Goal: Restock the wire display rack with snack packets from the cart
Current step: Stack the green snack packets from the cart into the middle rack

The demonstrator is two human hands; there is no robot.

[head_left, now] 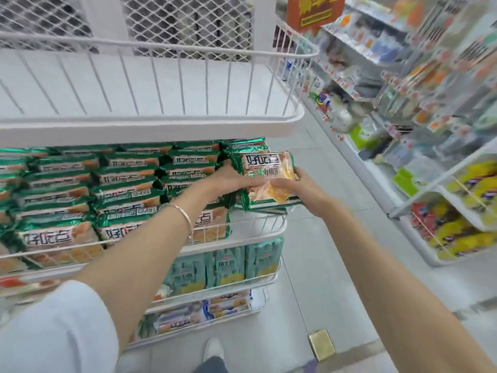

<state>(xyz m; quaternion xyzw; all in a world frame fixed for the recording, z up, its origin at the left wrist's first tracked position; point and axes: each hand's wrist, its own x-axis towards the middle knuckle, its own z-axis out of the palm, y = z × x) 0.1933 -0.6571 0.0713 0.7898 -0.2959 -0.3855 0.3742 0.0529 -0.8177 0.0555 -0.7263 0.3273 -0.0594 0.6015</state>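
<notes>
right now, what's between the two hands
A green packet, gripped by the left hand and right hand, as the head view shows.

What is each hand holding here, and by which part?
Both hands hold one green snack packet: the left hand grips its left edge, the right hand its right end, thumb on the front.
</notes>
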